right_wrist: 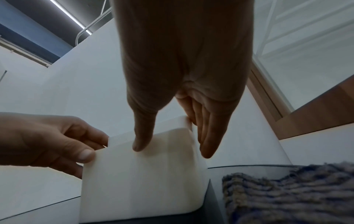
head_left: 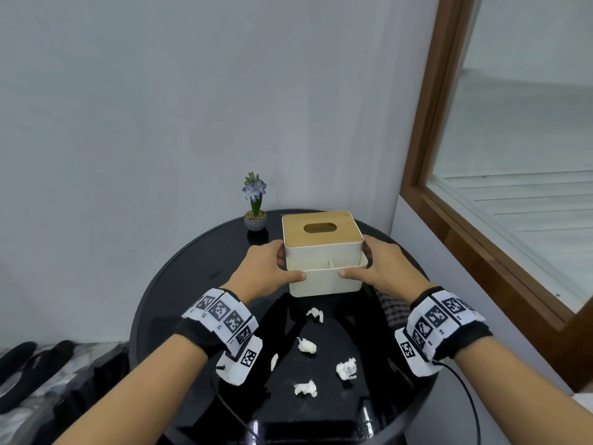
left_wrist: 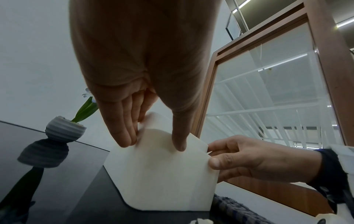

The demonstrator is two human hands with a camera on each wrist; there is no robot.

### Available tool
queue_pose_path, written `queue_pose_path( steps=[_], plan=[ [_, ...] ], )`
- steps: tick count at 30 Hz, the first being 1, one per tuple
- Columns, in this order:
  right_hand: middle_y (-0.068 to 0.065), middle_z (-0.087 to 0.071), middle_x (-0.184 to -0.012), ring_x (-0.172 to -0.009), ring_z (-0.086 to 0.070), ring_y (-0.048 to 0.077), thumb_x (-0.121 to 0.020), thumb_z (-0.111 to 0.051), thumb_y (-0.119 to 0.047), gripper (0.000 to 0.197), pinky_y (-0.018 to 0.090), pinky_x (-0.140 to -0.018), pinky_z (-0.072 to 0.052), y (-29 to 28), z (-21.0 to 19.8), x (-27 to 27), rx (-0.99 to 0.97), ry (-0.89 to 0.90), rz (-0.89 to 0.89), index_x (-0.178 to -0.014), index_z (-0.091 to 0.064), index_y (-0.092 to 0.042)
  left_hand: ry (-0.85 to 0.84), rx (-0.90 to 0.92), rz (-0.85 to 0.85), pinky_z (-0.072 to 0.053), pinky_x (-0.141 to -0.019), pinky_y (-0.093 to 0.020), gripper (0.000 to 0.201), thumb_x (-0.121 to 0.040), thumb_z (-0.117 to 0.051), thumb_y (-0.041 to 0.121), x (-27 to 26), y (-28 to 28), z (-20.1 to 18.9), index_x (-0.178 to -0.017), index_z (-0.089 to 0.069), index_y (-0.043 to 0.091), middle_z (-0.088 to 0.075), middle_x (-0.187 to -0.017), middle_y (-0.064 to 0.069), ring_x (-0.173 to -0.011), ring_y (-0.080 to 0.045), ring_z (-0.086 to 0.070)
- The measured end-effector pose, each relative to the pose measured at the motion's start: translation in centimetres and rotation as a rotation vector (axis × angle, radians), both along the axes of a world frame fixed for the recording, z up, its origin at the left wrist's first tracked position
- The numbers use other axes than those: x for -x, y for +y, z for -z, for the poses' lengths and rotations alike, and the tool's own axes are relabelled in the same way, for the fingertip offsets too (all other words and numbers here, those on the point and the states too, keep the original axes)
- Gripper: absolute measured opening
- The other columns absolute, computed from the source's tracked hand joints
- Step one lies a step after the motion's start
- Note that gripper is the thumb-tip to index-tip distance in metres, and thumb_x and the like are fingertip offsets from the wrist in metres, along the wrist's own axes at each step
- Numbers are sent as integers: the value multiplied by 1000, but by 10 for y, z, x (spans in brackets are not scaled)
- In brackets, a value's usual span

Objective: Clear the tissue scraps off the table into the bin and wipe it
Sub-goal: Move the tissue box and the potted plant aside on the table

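Note:
A cream tissue box (head_left: pixel 324 248) with a wooden lid stands at the back of the round black table (head_left: pixel 192 284). My left hand (head_left: pixel 290 268) grips its left front corner, thumb on the front wall and fingers along the side. My right hand (head_left: pixel 356 264) grips the right front corner the same way. The left wrist view shows the left hand (left_wrist: pixel 153 144) on the box (left_wrist: pixel 162 174); the right wrist view shows the right hand (right_wrist: pixel 174 149) on the box (right_wrist: pixel 143 181). Several crumpled tissue scraps (head_left: pixel 307 345) lie on the table nearer me. No bin is in view.
A striped grey-blue cloth (head_left: pixel 393 311) lies on the table under my right wrist. A small potted flower (head_left: pixel 255 216) stands behind the box to the left. A wall and a wood-framed window (head_left: pixel 449 226) close the right side. Dark shoes (head_left: pixel 19 364) lie on the floor at left.

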State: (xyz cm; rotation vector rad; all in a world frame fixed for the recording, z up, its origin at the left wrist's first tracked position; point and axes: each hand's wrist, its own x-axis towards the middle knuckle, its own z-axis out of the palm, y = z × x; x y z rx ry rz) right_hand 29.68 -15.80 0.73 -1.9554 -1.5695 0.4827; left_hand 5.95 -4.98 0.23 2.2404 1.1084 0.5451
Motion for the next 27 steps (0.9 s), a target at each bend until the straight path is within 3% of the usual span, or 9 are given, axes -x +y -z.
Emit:
queue_pose_path(
  steps=[2,6,14,18,23,27],
  plan=[
    [-2,-62,-125,-109,-58,14,-71,-79,-46,71,32,-91,-52,1,1,0,11,23,5,-130,-49,-21,-6,5,-4,-55,-87,-27,60,-67,-82,44,-1,1,1,-119,-60,22,-69,-106,11,-92,-2,-66],
    [1,-63,-119,-103,-60,17,-66,-82,-47,71,38,-89,-55,5,3,-2,30,7,49,-124,-52,-19,0,-4,-9,-57,-85,-30,56,-66,-83,42,-3,2,0,-112,-62,18,-70,-102,9,-91,-5,-67],
    [-1,-64,-110,-94,-60,15,-66,-84,-42,62,24,-75,-49,20,-8,-3,24,-39,45,-114,-56,-16,22,-17,-29,-56,-85,-31,47,-67,-81,39,-8,12,-7,-105,-64,16,-72,-100,5,-91,-9,-67],
    [0,-66,-110,-95,-61,16,-66,-85,-39,61,27,-80,-50,37,-15,-8,0,-29,18,-115,-57,-14,46,-36,-57,-56,-83,-36,46,-64,-80,40,-15,29,-15,-99,-64,15,-71,-96,3,-89,-13,-67],
    [-4,-59,-100,-88,-54,13,-71,-83,-33,55,23,-74,-41,65,-22,-11,-4,-30,11,-114,-57,-12,40,-42,-77,-56,-83,-36,46,-65,-81,35,-25,55,-20,-101,-63,13,-71,-97,0,-88,-14,-67],
    [4,-64,-110,-89,-56,16,-70,-83,-36,57,24,-75,-43,91,-17,-17,10,-37,25,-114,-56,-11,24,-37,-89,-57,-81,-37,46,-63,-79,36,-31,75,-16,-100,-63,13,-71,-95,0,-86,-15,-68]
  ],
)
